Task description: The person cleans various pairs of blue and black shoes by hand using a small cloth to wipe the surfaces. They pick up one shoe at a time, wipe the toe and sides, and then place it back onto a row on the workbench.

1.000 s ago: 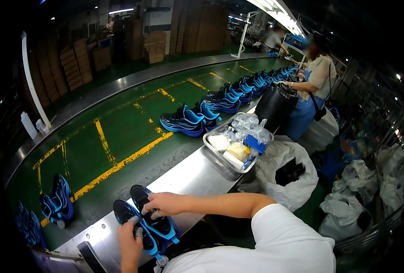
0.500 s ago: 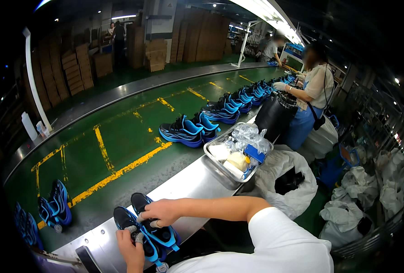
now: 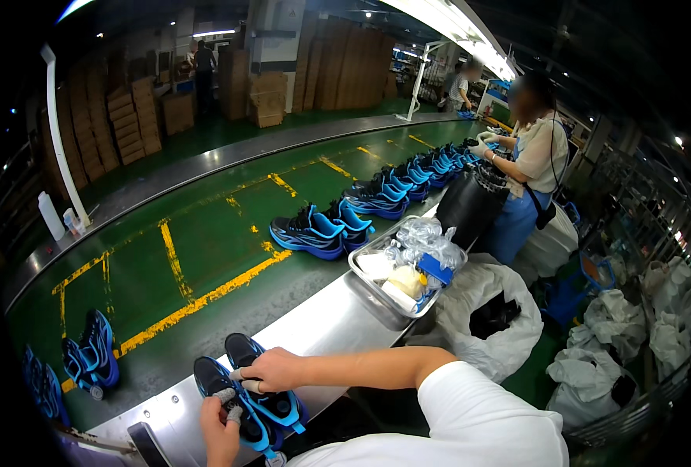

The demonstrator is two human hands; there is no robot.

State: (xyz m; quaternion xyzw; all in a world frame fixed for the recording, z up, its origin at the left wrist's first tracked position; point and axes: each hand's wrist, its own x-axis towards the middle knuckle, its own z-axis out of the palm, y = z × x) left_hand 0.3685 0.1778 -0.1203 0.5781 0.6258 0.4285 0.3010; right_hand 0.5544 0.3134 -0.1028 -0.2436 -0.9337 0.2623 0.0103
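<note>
A pair of black-and-blue sneakers lies side by side on the metal ledge below me, toes pointing away: a left sneaker (image 3: 211,376) and a right sneaker (image 3: 240,349). My left hand (image 3: 219,436) is closed at the left sneaker's lacing, its fingertips wrapped in pale finger covers. From the right, my right hand (image 3: 274,370) reaches across the right sneaker, fingers bent and brought together at the same lacing, close to my left fingers. Both seem to pinch the dark laces, which barely show between the fingertips. Blue heel loops point toward me.
A metal tray (image 3: 358,274) of clear plastic bags and small items sits right of the sneakers. More sneakers (image 3: 308,231) line the green belt (image 3: 228,257). A white sack (image 3: 509,342) stands below the tray. A co-worker (image 3: 536,148) stands farther along, handling something.
My right hand has shifted slightly left and down, its fingers now nearer my left hand over the left sneaker. The co-worker's hands have come up and together.
</note>
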